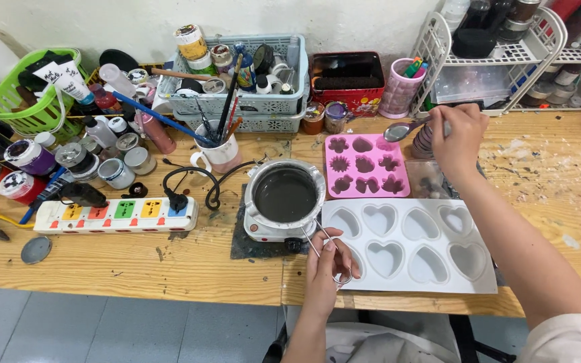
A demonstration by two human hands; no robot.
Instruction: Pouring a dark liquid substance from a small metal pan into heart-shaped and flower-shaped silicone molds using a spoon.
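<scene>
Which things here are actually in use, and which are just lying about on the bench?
In use:
- left hand holding tweezers
- right hand holding a spoon
- pot of dark liquid
- white heart mould
- pink flower mould

Lying about:
- power strip
- green basket
- mug of brushes
- small jars
- red tin

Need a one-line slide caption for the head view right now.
Left hand holds tweezers beside a melting pot; right hand holds a spoon above a pink mold.
</scene>
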